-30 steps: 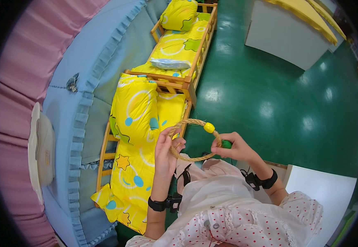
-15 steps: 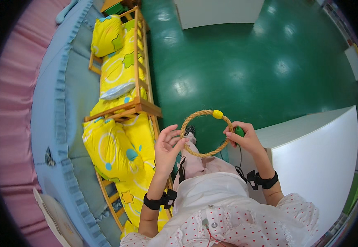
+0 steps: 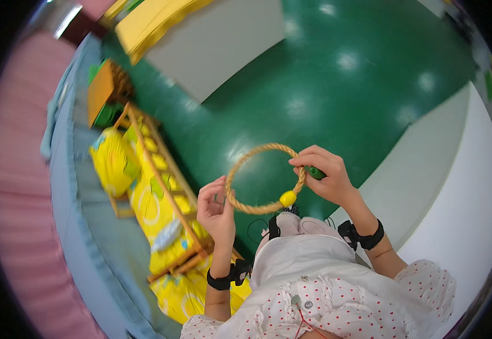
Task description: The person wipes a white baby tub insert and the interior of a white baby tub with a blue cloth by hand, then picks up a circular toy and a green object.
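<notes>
In front of me, above the floor, is a rope ring (image 3: 255, 148) of twisted tan rope with a yellow bead (image 3: 287, 198) at its lower right. My left hand (image 3: 216, 213) pinches the ring's left edge with thumb and fingertips. On the opposite side my right hand (image 3: 330, 174) grips the ring between thumb and fingers. A small dark green object (image 3: 316, 173) with a rounded end also shows within my right hand; its kind is partly hidden. Both forearms wear black bands with small devices.
At left stands a small wooden bed (image 3: 161, 169) with yellow bedding, beside blue and pink fabric. A large white box-like unit (image 3: 455, 214) rises close to my right arm. Ahead is a grey-white panel (image 3: 217, 51) with yellow cloth, over a green floor (image 3: 336, 85).
The ring has turned in my hands: its yellow bead has gone from the upper right to the lower right. My view has swung, so the bed and panel appear tilted and shifted.
</notes>
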The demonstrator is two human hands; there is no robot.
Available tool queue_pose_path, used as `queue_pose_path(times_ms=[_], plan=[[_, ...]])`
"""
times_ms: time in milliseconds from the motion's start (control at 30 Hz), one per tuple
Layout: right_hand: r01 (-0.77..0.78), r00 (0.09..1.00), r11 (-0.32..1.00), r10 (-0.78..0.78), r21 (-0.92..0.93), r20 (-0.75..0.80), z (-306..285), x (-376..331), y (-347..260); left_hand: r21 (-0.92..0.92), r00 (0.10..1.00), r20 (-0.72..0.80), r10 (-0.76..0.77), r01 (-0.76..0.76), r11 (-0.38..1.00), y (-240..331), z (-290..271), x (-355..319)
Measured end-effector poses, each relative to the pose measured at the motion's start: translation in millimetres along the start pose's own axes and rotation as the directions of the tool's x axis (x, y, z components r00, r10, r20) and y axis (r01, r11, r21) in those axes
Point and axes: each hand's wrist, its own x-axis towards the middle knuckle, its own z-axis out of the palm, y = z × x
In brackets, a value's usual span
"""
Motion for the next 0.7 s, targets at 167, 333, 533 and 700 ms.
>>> queue_pose_path(times_ms=[167,333,533,700], plan=[[-0.071,0.922,0.982,-0.002,-0.173,-0.387,-72,57,39,-0.192,0.832,0.364,-0.419,0.507,0.840,-12,115,129],[-0.223,0.831,0.917,0.002,-0.330,-0.556,-147,113,59,-0.083,0.206,0.844,-0.494,0.962,0.259,-8,215,230],[-0.242,0.898,0.905,0.073,-0.350,-0.434,-191,211,111,0.029,0.292,0.796,-0.529,0.856,0.516,-16,305,348],[-0.467,0.711,0.879,0.435,0.092,-0.552,-225,299,191,-0.028,0.439,0.769,-0.465,0.750,0.661,-44,369,443]])
